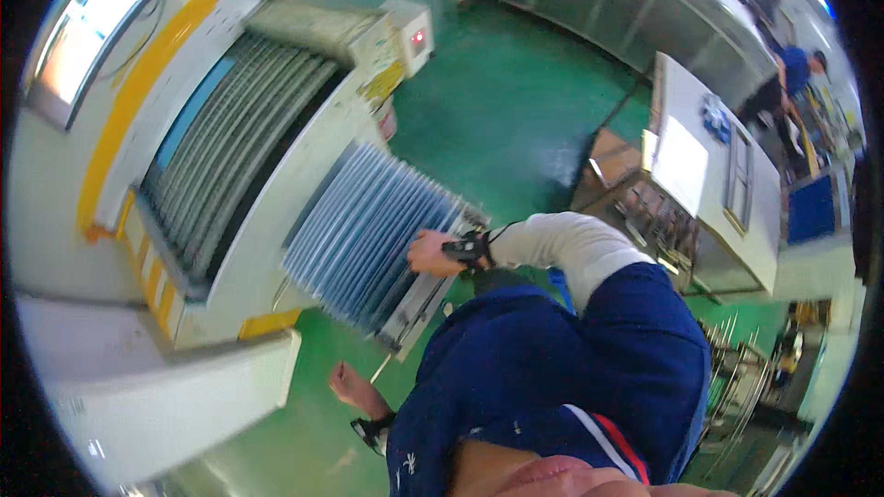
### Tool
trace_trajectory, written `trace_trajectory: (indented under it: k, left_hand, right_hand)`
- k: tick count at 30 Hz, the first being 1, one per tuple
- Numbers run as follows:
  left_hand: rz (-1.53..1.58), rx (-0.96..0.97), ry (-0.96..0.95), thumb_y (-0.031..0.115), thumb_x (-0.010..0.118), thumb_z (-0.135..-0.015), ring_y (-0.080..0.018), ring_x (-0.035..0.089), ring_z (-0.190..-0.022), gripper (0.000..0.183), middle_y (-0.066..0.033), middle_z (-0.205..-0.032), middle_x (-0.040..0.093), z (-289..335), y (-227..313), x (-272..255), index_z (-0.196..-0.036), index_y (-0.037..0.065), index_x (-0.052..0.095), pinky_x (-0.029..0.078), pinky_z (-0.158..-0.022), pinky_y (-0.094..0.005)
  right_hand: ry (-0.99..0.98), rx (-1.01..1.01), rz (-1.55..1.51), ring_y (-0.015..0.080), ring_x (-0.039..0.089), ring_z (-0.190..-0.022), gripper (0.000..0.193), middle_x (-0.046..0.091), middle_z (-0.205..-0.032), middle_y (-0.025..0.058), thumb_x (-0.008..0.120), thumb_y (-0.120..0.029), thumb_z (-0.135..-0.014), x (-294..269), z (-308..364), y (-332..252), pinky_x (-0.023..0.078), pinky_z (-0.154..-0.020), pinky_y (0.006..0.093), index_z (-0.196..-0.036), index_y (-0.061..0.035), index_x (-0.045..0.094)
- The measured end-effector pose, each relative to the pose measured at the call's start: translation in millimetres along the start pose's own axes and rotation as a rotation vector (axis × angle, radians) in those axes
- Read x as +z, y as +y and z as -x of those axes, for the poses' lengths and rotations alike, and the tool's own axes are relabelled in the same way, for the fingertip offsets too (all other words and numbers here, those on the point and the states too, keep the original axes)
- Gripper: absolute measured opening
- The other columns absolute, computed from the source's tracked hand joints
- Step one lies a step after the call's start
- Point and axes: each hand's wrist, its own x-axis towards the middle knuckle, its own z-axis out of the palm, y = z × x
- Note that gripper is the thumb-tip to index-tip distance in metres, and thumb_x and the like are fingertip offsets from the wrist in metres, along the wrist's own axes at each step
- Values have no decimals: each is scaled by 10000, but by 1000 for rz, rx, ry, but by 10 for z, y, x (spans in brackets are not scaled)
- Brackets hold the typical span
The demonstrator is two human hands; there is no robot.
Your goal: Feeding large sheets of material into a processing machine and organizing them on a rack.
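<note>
A short roller table [368, 230] with pale blue-grey parallel bars sits in front of a large machine. At its near edge is my right hand [431, 255], fingers curled in, on or just above the bars and the metal side rail. Whether those fingers grip anything is hidden. Lower and to the left, my left hand [354, 387] hangs over the green floor beside the table's corner. Its fingers are folded in, and nothing shows in them. Both wrists wear a black strapped device.
The white and yellow machine [175, 308] has dark grey rollers [230, 120] in its opening. A white panel [184, 387] stands at lower left. Right of me is a white-topped workbench [727, 193] with metal parts beneath. Another person [794, 74] works at the far right.
</note>
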Motion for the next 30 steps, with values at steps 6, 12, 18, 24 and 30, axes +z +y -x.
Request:
trace_trajectory:
  k: [6,12,18,24,30]
  left_hand:
    - [-15,-23,-67,96,614,-846,-217,569,-863,151,-101,-941,609,86,73,6,-966,4,624,459,-774,-324]
    - [90,-88,-25,78,629,-831,-218,568,-863,119,-91,-924,607,246,125,179,-937,25,627,458,-766,-314]
    - [47,3,-50,66,648,-809,-219,582,-849,124,-93,-911,612,322,97,160,-925,26,632,463,-746,-308]
    - [72,18,-40,63,649,-800,-217,586,-831,99,-93,-872,613,443,121,190,-887,19,630,464,-742,-314]
    - [143,-11,-60,90,641,-826,-172,591,-843,128,-78,-882,617,567,113,194,-942,35,641,460,-748,-301]
  right_hand:
    - [-1196,243,817,256,567,-715,227,571,-801,54,728,-254,-685,908,-512,-168,466,-631,331,-867,-153,637]
    - [86,57,-20,248,546,-910,69,565,-882,56,594,-200,-673,-174,-6,-169,419,-757,392,-668,-139,625]
    - [53,38,-103,257,528,-933,97,559,-908,69,557,-117,-731,-23,3,-177,409,-807,393,-811,-89,604]
    - [146,32,-119,267,547,-882,99,574,-868,52,563,-41,-702,62,40,-210,426,-787,396,-774,-89,611]
    - [90,17,-144,252,562,-881,99,582,-857,43,551,-30,-723,76,21,-156,429,-767,394,-759,-96,616]
